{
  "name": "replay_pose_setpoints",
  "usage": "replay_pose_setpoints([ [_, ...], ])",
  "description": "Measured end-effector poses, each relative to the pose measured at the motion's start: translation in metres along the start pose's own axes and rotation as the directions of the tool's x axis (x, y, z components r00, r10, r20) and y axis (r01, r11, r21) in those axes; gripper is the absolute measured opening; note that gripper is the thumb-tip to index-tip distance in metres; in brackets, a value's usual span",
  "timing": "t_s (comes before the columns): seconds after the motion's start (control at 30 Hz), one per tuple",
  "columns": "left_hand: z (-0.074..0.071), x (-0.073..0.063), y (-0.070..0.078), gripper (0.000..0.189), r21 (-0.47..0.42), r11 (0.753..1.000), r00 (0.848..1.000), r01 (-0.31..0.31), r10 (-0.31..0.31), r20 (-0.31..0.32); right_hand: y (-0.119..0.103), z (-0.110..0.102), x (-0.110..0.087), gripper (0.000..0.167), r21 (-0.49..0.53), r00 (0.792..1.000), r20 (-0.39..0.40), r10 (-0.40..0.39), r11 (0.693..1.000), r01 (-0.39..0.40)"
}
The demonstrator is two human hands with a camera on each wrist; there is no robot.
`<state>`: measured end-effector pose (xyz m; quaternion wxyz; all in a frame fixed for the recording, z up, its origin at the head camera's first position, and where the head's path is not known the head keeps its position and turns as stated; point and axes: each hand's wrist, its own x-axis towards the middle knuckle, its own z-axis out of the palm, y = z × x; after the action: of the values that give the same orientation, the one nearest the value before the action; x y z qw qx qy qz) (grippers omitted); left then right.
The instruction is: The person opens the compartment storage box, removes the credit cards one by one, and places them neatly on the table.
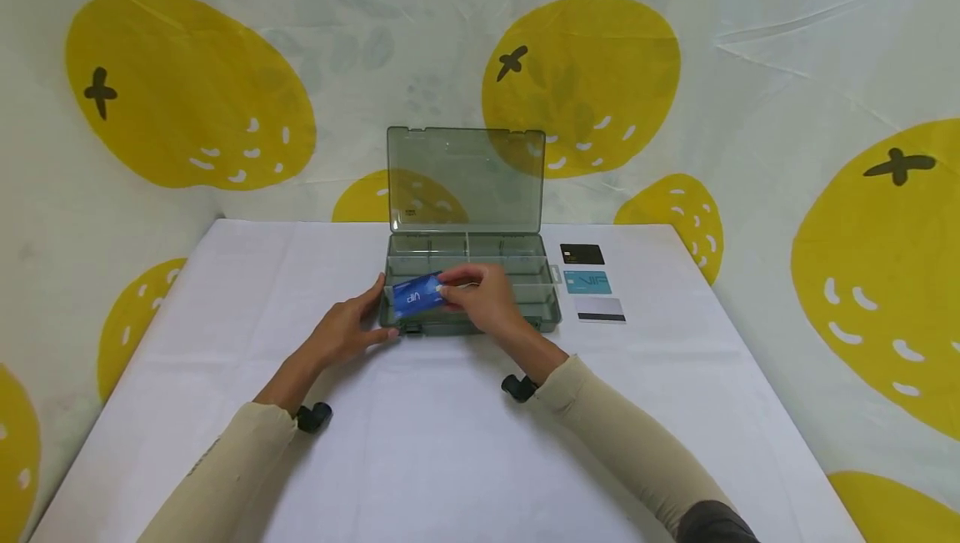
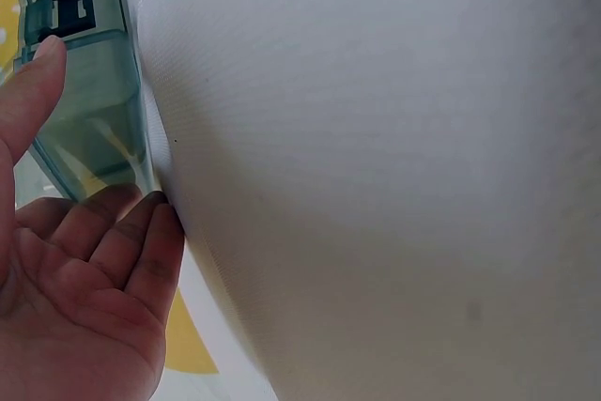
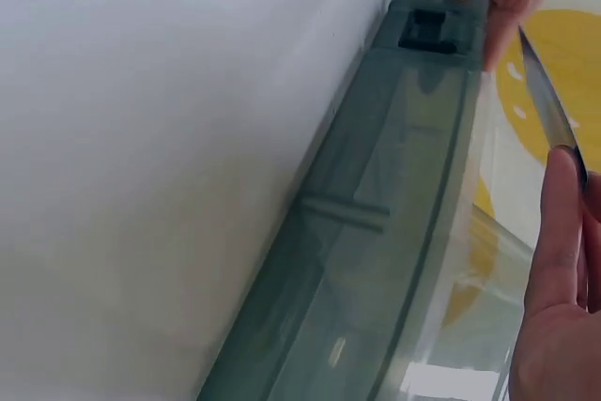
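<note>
A blue VIP card (image 1: 417, 295) is pinched between the thumb and fingers of my right hand (image 1: 483, 297), tilted over the left front part of a translucent green storage box (image 1: 450, 329). The right wrist view catches the card (image 3: 549, 100) nearly edge-on, apart from the box wall. My left hand (image 1: 347, 328) holds the box's left front corner, thumb at the front beside the dark latch (image 2: 73, 8) and bent fingers (image 2: 113, 241) against the side. The box's clear lid (image 1: 465, 184) stands raised at the back. The right hand and card hide part of its compartments.
Right of the box, three cards lie in a column: a black card (image 1: 582, 254), a teal card (image 1: 588, 283) and a silver card with a dark stripe (image 1: 600, 310). White cloth covers the table (image 1: 420, 443). A fruit-patterned curtain (image 1: 420, 51) hangs behind.
</note>
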<state>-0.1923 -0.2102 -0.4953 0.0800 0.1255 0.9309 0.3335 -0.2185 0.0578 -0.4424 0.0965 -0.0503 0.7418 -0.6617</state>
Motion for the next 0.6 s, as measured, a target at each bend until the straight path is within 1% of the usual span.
replay_pose_setpoints([
  [0.17,-0.001,-0.001,0.002,0.106,0.012,1.0,1.0,-0.004,0.004,-0.001,-0.002,-0.022,-0.01,0.021,0.039,1.0,0.007,0.002,0.999,-0.002],
  [0.37,-0.001,-0.001,0.002,0.103,0.035,0.999,0.999,-0.036,0.037,-0.02,-0.006,-0.052,-0.026,0.024,0.022,0.999,-0.018,0.033,0.999,-0.032],
  [0.6,0.0,-0.002,0.0,0.104,0.047,0.998,0.999,-0.036,0.037,-0.022,0.004,-0.091,-0.043,0.028,0.017,0.997,-0.059,0.05,0.999,-0.049],
])
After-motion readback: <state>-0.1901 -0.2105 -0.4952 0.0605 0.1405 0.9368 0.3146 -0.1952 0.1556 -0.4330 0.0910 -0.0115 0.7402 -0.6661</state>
